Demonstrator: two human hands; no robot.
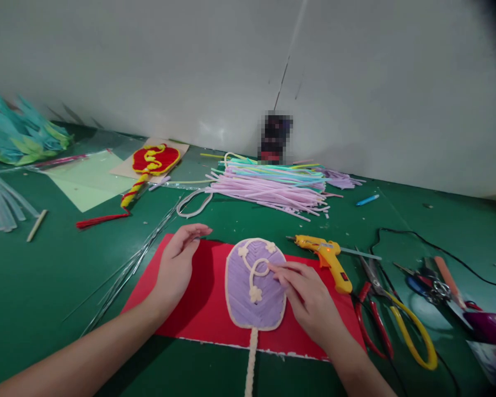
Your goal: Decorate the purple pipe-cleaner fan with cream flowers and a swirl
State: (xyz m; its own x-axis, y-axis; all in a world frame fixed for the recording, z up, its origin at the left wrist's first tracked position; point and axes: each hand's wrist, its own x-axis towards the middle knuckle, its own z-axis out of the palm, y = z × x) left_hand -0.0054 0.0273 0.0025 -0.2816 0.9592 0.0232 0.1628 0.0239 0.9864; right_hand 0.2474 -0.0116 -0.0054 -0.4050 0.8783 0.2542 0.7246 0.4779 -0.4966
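A lilac hand fan [240,289] with a cream edge lies on a red board [209,298], its braided cream handle [252,358] pointing toward me. Cream flowers and a curling cream pipe cleaner [253,270] decorate its face. The fingertips of my right hand [310,298] are pinched together at the right side of the curl, over the fan; they partly hide the contact. My left hand [179,264] is raised above the board's left part, apart from the fan. Its fingers are stretched forward and it holds nothing.
Right of the board are a yellow glue gun [328,256], pliers [374,314] and yellow-handled scissors [413,331], with a black cord. Bundled pipe cleaners [268,187] lie behind. A red-and-yellow fan [155,160] and thin wires [138,253] lie left. A wall closes off the back.
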